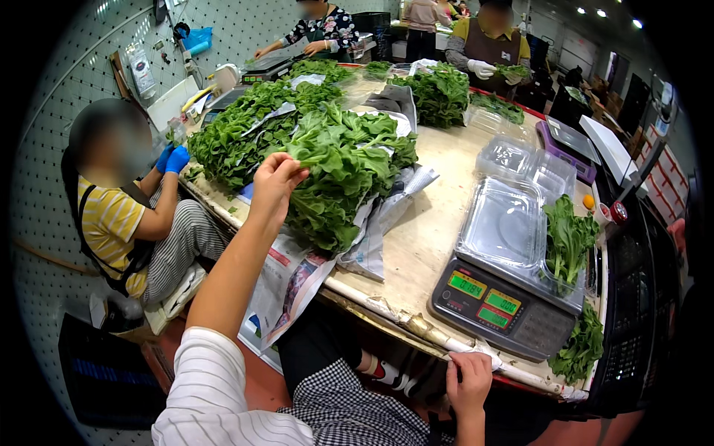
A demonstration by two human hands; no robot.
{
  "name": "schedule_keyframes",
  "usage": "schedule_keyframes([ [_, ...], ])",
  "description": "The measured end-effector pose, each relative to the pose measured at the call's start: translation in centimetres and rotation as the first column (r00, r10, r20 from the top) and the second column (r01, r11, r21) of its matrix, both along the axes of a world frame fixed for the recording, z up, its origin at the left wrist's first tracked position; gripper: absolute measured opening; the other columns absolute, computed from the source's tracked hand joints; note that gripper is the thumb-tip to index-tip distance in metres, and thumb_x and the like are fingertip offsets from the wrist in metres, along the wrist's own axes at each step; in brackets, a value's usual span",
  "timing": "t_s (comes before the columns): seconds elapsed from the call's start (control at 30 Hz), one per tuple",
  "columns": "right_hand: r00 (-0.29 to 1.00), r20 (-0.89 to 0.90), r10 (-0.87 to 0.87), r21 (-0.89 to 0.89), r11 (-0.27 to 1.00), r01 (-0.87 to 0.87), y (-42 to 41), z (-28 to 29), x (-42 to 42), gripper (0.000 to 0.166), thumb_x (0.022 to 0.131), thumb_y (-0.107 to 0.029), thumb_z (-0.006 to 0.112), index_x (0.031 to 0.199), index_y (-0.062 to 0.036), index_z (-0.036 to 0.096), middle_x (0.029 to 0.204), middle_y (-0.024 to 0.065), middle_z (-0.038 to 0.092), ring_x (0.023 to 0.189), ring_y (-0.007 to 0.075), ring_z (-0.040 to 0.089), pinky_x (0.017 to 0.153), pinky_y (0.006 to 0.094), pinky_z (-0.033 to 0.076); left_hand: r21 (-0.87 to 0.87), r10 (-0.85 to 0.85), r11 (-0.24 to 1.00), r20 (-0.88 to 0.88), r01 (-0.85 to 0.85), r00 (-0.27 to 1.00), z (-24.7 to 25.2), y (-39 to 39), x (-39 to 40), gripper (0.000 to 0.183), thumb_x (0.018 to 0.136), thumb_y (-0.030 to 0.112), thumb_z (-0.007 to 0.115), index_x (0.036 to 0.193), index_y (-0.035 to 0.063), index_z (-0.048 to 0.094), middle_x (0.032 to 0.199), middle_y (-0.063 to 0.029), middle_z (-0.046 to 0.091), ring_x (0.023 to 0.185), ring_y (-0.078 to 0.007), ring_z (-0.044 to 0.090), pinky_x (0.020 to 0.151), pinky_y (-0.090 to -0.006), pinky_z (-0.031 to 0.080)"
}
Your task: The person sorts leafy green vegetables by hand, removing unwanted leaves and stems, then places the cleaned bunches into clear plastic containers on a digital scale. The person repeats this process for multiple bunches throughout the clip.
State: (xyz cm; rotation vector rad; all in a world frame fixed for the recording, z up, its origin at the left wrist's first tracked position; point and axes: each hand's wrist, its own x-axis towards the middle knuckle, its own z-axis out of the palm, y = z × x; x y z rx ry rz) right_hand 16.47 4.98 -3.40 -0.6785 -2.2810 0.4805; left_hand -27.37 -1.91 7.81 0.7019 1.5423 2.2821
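My left hand pinches the stem end of a leafy green at the near side of a large heap of leafy greens, which lies on newspaper. At the table's front edge is my right hand, its fingers curled; whether it grips anything there I cannot tell. Just beyond it stands a digital scale with a lit display. Clear plastic trays rest on the scale, and a bunch of greens lies in one at their right.
A co-worker in blue gloves sits at the left; two others work across the table. More clear plastic boxes and a purple scale stand at the right rear. Loose greens lie right of the near scale. Black crates line the right side.
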Motion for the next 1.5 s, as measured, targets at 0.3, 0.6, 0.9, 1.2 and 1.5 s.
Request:
schedule_keyframes([
  [0.3, 0.939, -0.315, 0.136, -0.581, 0.755, -0.304, -0.7, 3.1, -5.5, 0.034, 0.076, -0.01, 0.07, 0.107, -0.0022, 0.06, 0.098, 0.0107, 0.064, 0.088, 0.025, 0.058, 0.079, 0.0322, 0.046, 0.306, -0.187, 0.936, 0.017, 0.173, 0.982, -2.8, -1.4, 17.2, 0.02, 0.077, -0.008, 0.058, 0.084, 0.0072, 0.046, 0.095, -0.0048, 0.057, 0.098, -0.0188, 0.057, 0.097, -0.0401, 0.044],
  [0.6, 0.697, -0.656, -0.289, -0.753, 0.307, -0.582, -0.8, 3.6, -6.9, 0.038, 0.083, -0.016, 0.069, 0.113, -0.0004, 0.052, 0.109, 0.0067, 0.059, 0.101, 0.0133, 0.056, 0.087, 0.0275, 0.045, 0.262, -0.413, 0.906, 0.375, 0.332, 0.83, -7.9, -0.5, 29.3, 0.028, 0.077, -0.011, 0.063, 0.082, 0.0083, 0.044, 0.091, -0.0054, 0.058, 0.086, -0.0129, 0.059, 0.084, -0.028, 0.049],
  [0.9, 0.842, -0.508, -0.181, -0.734, 0.602, -0.314, 0.0, 2.6, -6.8, 0.035, 0.078, -0.011, 0.071, 0.108, -0.0003, 0.058, 0.101, 0.0092, 0.061, 0.096, 0.0194, 0.059, 0.084, 0.0316, 0.045, 0.26, -0.553, 0.817, 0.606, 0.514, 0.572, -9.5, -0.7, 27.9, 0.044, 0.083, 0.008, 0.066, 0.12, 0.0025, 0.043, 0.116, -0.0091, 0.054, 0.102, -0.0181, 0.057, 0.089, -0.0328, 0.048],
  [1.2, 0.812, -0.564, -0.151, -0.751, 0.503, -0.428, 0.4, 2.5, -7.4, 0.035, 0.082, -0.013, 0.068, 0.111, -0.0006, 0.053, 0.101, 0.0066, 0.061, 0.091, 0.0157, 0.058, 0.083, 0.0288, 0.045, 0.325, -0.575, 0.798, 0.664, 0.508, 0.478, -9.6, -0.9, 27.6, 0.041, 0.083, 0.005, 0.061, 0.121, 0.003, 0.046, 0.112, -0.0077, 0.057, 0.102, -0.0186, 0.057, 0.092, -0.0347, 0.046],
  [1.5, 0.882, -0.464, -0.088, -0.312, 0.947, -0.07, 1.1, 4.0, -5.6, 0.03, 0.073, -0.011, 0.073, 0.097, -0.0052, 0.055, 0.093, 0.0092, 0.058, 0.085, 0.0215, 0.055, 0.077, 0.0316, 0.044, 0.113, -0.416, 0.905, 0.447, 0.411, 0.792, -9.0, -1.0, 26.6, 0.04, 0.079, -0.003, 0.066, 0.116, -0.0011, 0.05, 0.111, -0.009, 0.059, 0.099, -0.0168, 0.059, 0.088, -0.0306, 0.049],
])
